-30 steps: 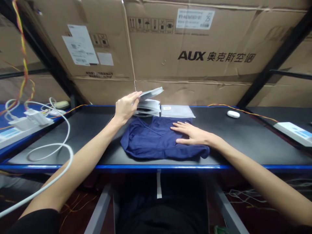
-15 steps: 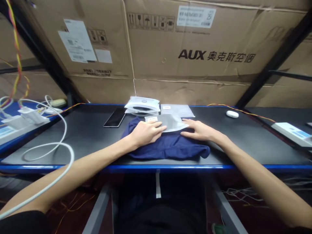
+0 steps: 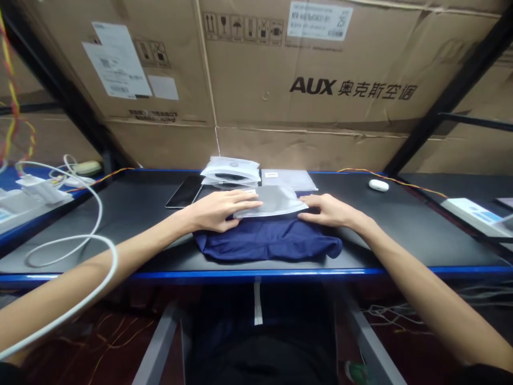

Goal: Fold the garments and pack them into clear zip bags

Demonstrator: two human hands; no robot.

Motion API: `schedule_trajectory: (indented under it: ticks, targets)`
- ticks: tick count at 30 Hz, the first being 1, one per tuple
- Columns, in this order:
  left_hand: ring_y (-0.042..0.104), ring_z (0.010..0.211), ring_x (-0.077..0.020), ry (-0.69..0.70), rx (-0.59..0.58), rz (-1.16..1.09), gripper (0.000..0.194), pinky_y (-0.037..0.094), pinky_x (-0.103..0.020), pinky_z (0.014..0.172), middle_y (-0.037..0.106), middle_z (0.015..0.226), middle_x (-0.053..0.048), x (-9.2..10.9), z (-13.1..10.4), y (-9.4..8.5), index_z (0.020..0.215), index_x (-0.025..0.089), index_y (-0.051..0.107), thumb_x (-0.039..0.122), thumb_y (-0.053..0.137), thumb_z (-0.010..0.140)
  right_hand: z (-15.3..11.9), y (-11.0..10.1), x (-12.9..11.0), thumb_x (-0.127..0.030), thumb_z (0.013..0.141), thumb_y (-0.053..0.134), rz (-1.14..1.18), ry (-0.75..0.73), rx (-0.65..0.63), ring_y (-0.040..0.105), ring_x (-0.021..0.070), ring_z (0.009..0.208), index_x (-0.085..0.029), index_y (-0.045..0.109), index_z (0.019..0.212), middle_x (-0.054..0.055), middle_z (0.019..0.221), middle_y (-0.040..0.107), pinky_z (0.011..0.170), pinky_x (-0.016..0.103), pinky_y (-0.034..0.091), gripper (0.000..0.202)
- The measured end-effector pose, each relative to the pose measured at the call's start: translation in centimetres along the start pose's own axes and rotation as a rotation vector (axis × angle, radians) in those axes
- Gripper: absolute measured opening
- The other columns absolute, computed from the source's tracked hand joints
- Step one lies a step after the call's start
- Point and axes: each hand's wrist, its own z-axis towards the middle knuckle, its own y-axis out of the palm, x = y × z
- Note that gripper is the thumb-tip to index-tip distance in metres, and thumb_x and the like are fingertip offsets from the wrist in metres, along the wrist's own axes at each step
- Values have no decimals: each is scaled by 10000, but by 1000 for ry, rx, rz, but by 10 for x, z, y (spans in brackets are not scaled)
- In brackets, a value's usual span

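Observation:
A frosted plastic bag [image 3: 276, 202] with a small white label lies on a dark blue folded cloth [image 3: 264, 240] near the desk's front edge. My left hand [image 3: 224, 208] rests on the bag's left end, its thumb below and its fingers stretched over the top. On the right, my right hand [image 3: 326, 210] pinches the bag's right corner between thumb and fingers, just above the cloth. Behind the bag are a stack of frosted bags [image 3: 231, 171] and another flat labelled bag [image 3: 289, 180].
A phone [image 3: 185, 192] lies left of the stack. The white case [image 3: 378, 185] sits at the back right. Power strips stand at both sides, and a looping white cable [image 3: 114, 262] hangs before my left forearm. Large cardboard [image 3: 256, 107] closes off the back.
My left hand has slid left from the middle of the bag to its left end, and its fingers now reach straighter to the right. My right hand has barely moved.

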Motion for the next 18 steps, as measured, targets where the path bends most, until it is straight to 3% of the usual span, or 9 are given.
schedule_trajectory:
  ticks: [5, 10, 15, 18]
  targets:
    - [643, 1214, -219, 59, 212, 108, 268, 529, -338, 1025, 658, 1360, -84, -15, -24, 17, 1207, 204, 670, 219, 539, 975, 1, 0, 1, -488, 928, 570, -11, -31, 1, 631, 311, 1239, -250, 758, 1132, 40, 1293, 716, 1094, 440, 462, 365]
    - [720, 1014, -161, 147, 370, 130, 147, 571, -249, 898, 770, 1064, -38, -19, -28, 26, 1025, 183, 698, 211, 556, 1000, 1, -1, 10, -336, 907, 553, -17, -89, 29, 654, 302, 1218, -219, 773, 1116, 44, 1240, 745, 1039, 406, 507, 325]
    - [733, 963, -160, 148, 380, 129, 135, 580, -245, 851, 771, 1051, -50, -16, -26, 24, 1002, 171, 691, 198, 559, 994, 0, -1, 10, -267, 891, 545, -65, 12, 309, 753, 275, 966, -226, 790, 1056, 46, 1065, 799, 907, 397, 576, 298]
    - [734, 957, -159, 140, 365, 138, 130, 579, -239, 830, 772, 1046, -51, -15, -26, 22, 991, 169, 682, 217, 562, 992, 5, 5, -9, -297, 931, 555, -33, -95, 427, 745, 253, 989, -223, 774, 1077, 54, 1077, 794, 912, 380, 576, 274]
